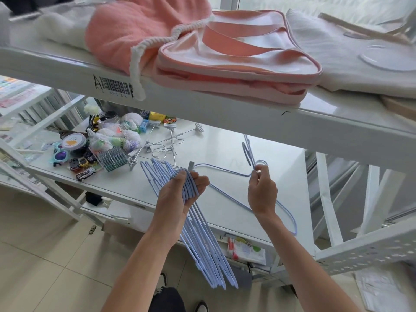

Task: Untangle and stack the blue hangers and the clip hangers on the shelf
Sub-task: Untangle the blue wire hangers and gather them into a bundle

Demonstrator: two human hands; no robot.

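Observation:
My left hand grips a bundle of several blue hangers around their necks; the hooks fan out up-left and the bodies hang down past the white shelf's front edge. My right hand pinches the hook of a single blue hanger whose wire loops over the shelf and down to the right. Another blue hanger hook stands just above my right fingers. Metal clip hangers lie tangled on the shelf behind the bundle.
Toy cars, sunglasses, a round tub and bagged items crowd the shelf's left part. The upper shelf overhangs close above, carrying a pink bag and pink and white cloth. Tiled floor lies below.

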